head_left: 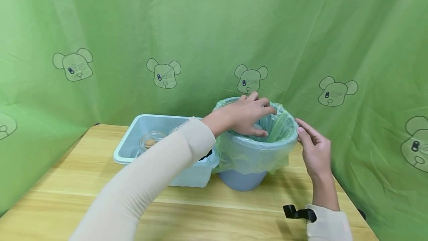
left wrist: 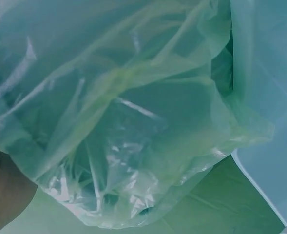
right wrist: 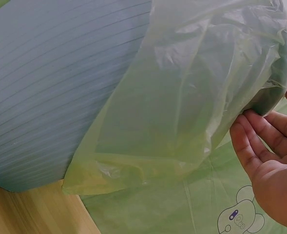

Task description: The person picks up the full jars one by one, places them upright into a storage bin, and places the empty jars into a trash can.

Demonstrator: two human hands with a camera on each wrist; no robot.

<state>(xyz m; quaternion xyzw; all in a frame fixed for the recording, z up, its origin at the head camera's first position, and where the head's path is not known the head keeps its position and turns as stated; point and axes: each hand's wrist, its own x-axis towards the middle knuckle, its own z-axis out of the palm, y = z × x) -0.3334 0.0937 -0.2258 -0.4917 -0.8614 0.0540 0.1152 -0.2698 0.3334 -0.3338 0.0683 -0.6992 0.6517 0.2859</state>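
The green liner (head_left: 254, 152) is pressed inside the bin (head_left: 242, 179) rim by the left hand (head_left: 245, 116), fingers loosely spread. At the rim's right, it is touched by the right hand (head_left: 314, 148), fingers nearly straight, gripping nothing. The fold is best smoothed evenly.

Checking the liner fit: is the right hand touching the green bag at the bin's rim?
Touching. The right wrist view shows the right hand with its fingertips pressed against the green bag where it folds over the bin's rim.

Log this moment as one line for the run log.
left hand: inside bin liner | right hand: fingertips on bin rim | tub: beside bin, holds jar
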